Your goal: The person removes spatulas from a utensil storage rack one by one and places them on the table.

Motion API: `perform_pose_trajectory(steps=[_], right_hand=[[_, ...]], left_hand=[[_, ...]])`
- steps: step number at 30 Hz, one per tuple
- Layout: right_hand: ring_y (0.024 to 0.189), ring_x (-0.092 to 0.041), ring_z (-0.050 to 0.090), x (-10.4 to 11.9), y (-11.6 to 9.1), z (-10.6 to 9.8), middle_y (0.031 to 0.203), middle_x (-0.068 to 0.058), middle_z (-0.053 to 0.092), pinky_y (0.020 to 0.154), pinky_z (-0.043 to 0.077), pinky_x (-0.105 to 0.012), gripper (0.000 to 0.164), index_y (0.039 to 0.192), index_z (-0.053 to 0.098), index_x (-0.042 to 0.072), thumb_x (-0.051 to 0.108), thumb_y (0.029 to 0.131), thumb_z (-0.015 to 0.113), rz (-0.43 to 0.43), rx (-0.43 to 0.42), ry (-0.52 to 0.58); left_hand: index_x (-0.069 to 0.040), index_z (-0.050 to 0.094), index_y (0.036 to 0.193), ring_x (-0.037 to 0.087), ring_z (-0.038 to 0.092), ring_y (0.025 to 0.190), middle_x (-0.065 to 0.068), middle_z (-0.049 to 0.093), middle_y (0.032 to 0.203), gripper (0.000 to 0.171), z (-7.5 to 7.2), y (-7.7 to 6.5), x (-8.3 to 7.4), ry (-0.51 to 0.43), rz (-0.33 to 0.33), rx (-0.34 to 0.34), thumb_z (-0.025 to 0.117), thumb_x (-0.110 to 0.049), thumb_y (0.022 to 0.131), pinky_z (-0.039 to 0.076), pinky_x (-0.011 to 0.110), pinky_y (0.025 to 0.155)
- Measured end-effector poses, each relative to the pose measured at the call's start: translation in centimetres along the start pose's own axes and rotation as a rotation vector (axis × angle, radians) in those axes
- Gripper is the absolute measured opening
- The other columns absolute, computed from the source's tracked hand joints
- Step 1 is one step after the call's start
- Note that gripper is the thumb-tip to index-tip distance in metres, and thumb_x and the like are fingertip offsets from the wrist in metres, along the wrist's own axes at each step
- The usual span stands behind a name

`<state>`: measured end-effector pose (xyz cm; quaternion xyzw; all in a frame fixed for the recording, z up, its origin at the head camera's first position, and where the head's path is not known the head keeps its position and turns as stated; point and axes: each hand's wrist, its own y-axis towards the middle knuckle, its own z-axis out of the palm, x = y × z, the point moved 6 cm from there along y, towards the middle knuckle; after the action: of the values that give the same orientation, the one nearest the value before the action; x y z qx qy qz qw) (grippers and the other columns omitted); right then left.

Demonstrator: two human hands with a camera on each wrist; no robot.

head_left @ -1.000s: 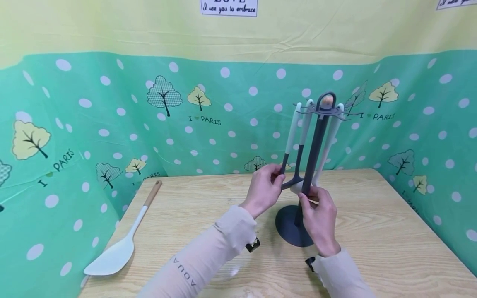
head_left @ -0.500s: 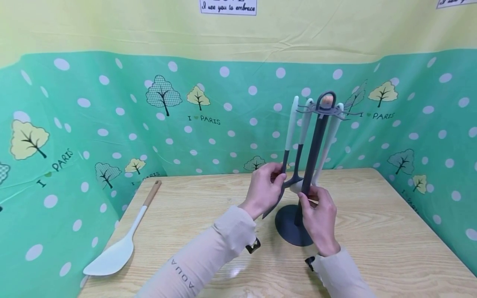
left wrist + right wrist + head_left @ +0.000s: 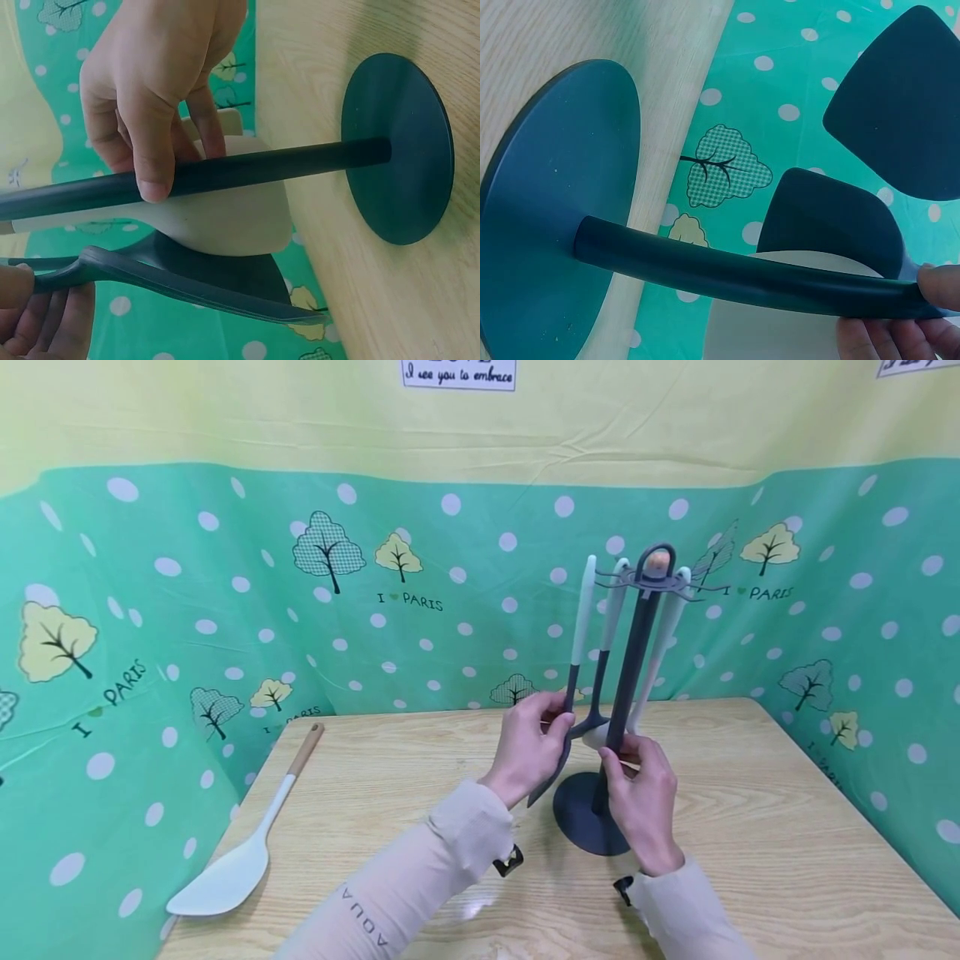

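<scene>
My left hand (image 3: 525,739) pinches the dark neck of a spatula with a mint handle (image 3: 582,610). Its dark blade (image 3: 900,105) hangs down below my fingers. The top of that handle stands beside the tip of a left hook on the utensil stand (image 3: 633,672); I cannot tell whether it touches. My right hand (image 3: 647,793) grips the stand's black pole low down, thumb in front and fingers behind. From the stand hang another dark spatula (image 3: 825,221) with a mint handle and a cream-headed utensil (image 3: 225,217), partly hidden behind the pole.
A white wok spatula (image 3: 228,877) with a wooden handle end lies at the table's left edge. The stand's round black base (image 3: 585,822) rests on the wooden table (image 3: 420,760). A patterned green and yellow cloth (image 3: 480,643) encloses the back and sides.
The spatula in my left hand has shifted left and slightly up at its handle top, and its blade has turned to show below the hand. My right hand keeps its place on the pole.
</scene>
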<state>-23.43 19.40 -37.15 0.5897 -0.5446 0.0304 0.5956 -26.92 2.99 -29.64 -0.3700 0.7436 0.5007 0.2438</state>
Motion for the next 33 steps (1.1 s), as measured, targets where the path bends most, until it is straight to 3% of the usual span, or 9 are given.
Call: perform_pose_trajectory(steps=[16,33], right_hand=[[0.082,-0.021,0.062,0.2,0.0,-0.1,0.095,-0.012,0.061,0.069,0.045,-0.004,0.021,0.102,0.061,-0.002,0.006,0.085,0.071,0.015,0.007,0.006],[0.083,-0.02,0.063,-0.1,0.0,0.0,0.095,-0.011,0.061,0.068,0.047,-0.005,0.018,0.1,0.061,-0.001,0.005,0.085,0.071,0.035,0.008,0.024]], left_hand=[[-0.005,0.068,0.101,0.013,0.065,0.083,0.004,0.066,0.094,0.011,-1.0,-0.8,0.7,-0.077,-0.025,-0.04,0.064,-0.004,0.091,0.054,0.021,0.072],[-0.006,0.069,0.094,0.011,0.064,0.075,0.002,0.067,0.086,0.008,-4.7,-3.3,2.5,-0.009,-0.087,-0.036,0.07,-0.005,0.086,0.055,0.023,0.068]])
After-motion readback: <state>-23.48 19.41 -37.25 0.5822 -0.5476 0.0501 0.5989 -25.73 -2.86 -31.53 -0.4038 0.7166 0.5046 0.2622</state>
